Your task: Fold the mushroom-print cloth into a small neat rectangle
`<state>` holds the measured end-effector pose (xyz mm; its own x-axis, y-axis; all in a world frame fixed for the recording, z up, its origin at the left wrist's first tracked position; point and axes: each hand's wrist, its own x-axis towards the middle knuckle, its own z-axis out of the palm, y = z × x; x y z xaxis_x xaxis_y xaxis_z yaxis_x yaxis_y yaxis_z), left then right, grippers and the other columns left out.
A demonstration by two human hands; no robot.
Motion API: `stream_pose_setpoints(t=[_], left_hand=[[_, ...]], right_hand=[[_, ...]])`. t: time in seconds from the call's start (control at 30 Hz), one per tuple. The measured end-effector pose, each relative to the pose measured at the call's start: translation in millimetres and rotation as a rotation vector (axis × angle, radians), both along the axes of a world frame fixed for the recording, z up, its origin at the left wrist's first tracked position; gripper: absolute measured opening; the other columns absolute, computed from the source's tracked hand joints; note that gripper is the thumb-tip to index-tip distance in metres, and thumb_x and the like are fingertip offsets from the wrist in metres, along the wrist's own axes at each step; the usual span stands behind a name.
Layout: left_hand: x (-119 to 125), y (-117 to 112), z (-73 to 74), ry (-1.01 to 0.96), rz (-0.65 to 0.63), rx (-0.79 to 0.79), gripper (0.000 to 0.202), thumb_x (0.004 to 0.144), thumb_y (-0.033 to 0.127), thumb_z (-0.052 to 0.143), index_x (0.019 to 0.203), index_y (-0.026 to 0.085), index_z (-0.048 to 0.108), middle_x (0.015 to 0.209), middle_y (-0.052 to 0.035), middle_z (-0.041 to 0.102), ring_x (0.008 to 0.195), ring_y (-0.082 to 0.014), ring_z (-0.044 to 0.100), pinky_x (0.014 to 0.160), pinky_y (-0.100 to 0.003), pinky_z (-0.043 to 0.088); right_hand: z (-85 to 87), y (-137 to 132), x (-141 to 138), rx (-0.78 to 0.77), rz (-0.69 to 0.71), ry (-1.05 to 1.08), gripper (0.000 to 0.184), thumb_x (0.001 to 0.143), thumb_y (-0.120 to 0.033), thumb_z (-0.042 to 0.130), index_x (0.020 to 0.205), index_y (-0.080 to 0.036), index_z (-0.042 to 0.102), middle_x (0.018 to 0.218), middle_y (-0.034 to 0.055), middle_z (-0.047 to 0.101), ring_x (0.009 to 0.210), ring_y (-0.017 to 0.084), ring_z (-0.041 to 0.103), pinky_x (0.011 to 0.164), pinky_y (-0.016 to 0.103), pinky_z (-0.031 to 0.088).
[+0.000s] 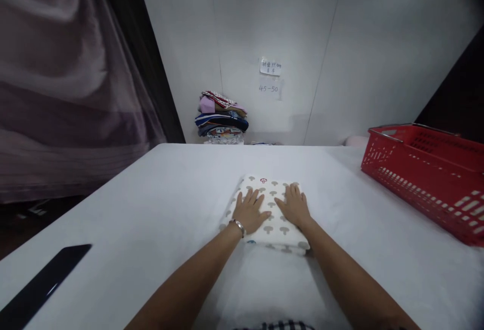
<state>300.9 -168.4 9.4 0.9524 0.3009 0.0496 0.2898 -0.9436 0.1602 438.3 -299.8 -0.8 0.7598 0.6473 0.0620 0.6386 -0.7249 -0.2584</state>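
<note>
A folded white cloth (273, 223) with a grey mushroom print and one red mushroom lies in the middle of the table. My left hand (250, 213) rests flat on its left part, fingers spread, a silver bracelet at the wrist. On the right part of the cloth lies my right hand (295, 206), also flat with the fingers apart. Both palms touch the top layer, and neither hand grips it. Folded layers show along the cloth's near edge. What kind of textile it is, I cannot tell.
A red plastic basket (427, 169) stands at the table's right edge. Behind the far edge rises a stack of folded clothes (222, 118) against the wall. A dark flat object (47, 279) lies at the left front of the white table (151, 209). A curtain (68, 88) hangs at left.
</note>
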Motion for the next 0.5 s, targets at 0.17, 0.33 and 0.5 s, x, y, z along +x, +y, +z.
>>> stream_pose_setpoints(t=[0.17, 0.33, 0.5], left_hand=[[7.6, 5.9, 16.0, 0.087, 0.01, -0.092, 0.073, 0.082, 0.068, 0.02, 0.14, 0.025, 0.031, 0.15, -0.0036, 0.02, 0.139, -0.026, 0.008, 0.11, -0.055, 0.005], [20.1, 32.7, 27.6, 0.041, 0.145, -0.095, 0.073, 0.081, 0.068, 0.021, 0.14, 0.026, 0.03, 0.152, -0.0037, 0.013, 0.139, -0.0285, 0.006, 0.109, -0.057, 0.007], [17.0, 50.7, 2.8, 0.071, 0.213, -0.187, 0.076, 0.081, 0.068, 0.023, 0.144, 0.026, 0.019, 0.153, -0.0023, 0.006, 0.138, -0.0312, 0.008, 0.105, -0.054, 0.022]], right_hand=[[-1.8, -1.1, 4.8, -0.042, 0.008, -0.002, 0.076, 0.087, -0.057, 0.028, 0.143, -0.006, 0.023, 0.151, 0.0153, 0.014, 0.139, 0.028, 0.006, 0.109, 0.045, 0.006], [1.4, -2.0, 3.7, -0.027, 0.016, 0.006, 0.076, 0.088, -0.057, 0.027, 0.143, -0.005, 0.022, 0.151, 0.0162, 0.014, 0.139, 0.028, 0.006, 0.109, 0.045, 0.007], [1.3, -1.6, 1.5, 0.016, 0.024, 0.028, 0.075, 0.087, -0.056, 0.032, 0.143, -0.007, 0.023, 0.15, 0.0159, 0.016, 0.139, 0.028, 0.007, 0.109, 0.046, 0.006]])
